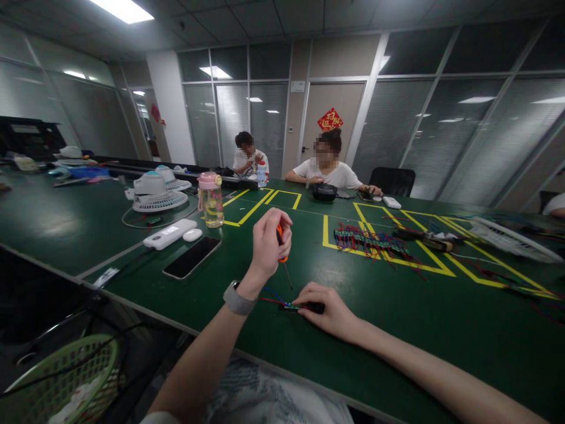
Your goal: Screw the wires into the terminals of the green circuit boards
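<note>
My left hand (267,244) is closed around the orange and black handle of a screwdriver (283,259). Its thin shaft points down, and the tip hangs just above a small green circuit board (289,306) on the table. Red and blue wires run off the board's left end. My right hand (329,312) pinches the board's right side between thumb and fingers, low against the tabletop. A black piece (314,307) shows under those fingers; whether it belongs to the board I cannot tell.
Left of my hands lie a phone (192,257), a white power strip (170,234), a pink-lidded bottle (211,200) and white fans (159,194). Wired circuit boards (371,240) lie to the right within yellow tape. Two people sit opposite. A green basket (66,360) stands below the table edge.
</note>
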The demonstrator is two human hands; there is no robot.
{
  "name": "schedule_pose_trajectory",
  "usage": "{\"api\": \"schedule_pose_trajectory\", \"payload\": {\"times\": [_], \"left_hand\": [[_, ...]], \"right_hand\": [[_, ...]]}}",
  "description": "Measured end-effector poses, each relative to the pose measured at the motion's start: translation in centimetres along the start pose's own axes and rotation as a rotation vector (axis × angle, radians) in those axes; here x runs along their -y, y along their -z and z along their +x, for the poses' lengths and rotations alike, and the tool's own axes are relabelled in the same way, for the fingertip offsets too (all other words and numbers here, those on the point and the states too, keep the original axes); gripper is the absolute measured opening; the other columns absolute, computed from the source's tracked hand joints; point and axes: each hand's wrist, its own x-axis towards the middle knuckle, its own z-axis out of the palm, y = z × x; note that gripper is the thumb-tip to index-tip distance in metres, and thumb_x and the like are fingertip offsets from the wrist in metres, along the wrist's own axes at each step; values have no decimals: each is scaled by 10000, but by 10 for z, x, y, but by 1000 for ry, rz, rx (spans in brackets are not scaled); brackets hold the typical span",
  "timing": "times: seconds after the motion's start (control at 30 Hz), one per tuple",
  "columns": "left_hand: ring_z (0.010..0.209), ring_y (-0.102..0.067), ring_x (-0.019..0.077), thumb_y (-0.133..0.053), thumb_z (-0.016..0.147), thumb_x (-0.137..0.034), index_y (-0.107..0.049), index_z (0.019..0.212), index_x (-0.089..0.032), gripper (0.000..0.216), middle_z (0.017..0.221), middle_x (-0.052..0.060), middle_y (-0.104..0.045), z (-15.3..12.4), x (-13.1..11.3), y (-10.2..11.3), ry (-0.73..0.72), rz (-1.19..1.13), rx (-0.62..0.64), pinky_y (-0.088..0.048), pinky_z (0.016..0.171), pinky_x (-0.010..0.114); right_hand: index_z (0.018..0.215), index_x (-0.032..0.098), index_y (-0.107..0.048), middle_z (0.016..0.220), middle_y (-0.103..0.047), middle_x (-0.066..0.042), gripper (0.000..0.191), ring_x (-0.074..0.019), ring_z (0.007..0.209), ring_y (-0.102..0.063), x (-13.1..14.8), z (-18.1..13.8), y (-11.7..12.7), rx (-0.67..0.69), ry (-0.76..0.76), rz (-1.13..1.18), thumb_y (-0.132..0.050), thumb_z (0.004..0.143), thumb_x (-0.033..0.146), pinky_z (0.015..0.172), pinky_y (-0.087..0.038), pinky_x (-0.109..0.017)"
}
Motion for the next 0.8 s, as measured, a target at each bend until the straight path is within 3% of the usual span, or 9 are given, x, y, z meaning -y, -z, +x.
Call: {"api": "schedule_pose_trajectory", "payload": {"times": [0.2,0.8], "left_hand": [[281,-222,12,-437,884,-435,-370,641,-185,354,469,-90,-356,-13,25,-8,122,-27,10,-174,259,106],[306,-246,16,-419,896,-419,-372,665,-183,334,481,-91,-352,-22,30,-8,130,160,93,-194,285,118]], "right_hand": [[844,161,-724,807,-632,-43,163,-125,685,-566,2,6,0,10,-153,105,-638,728,87,598,-441,-226],[859,161,-715,800,-616,-30,184,-119,691,-538,0,6,0,19,-205,167,-631,713,88,630,-440,-235]]}}
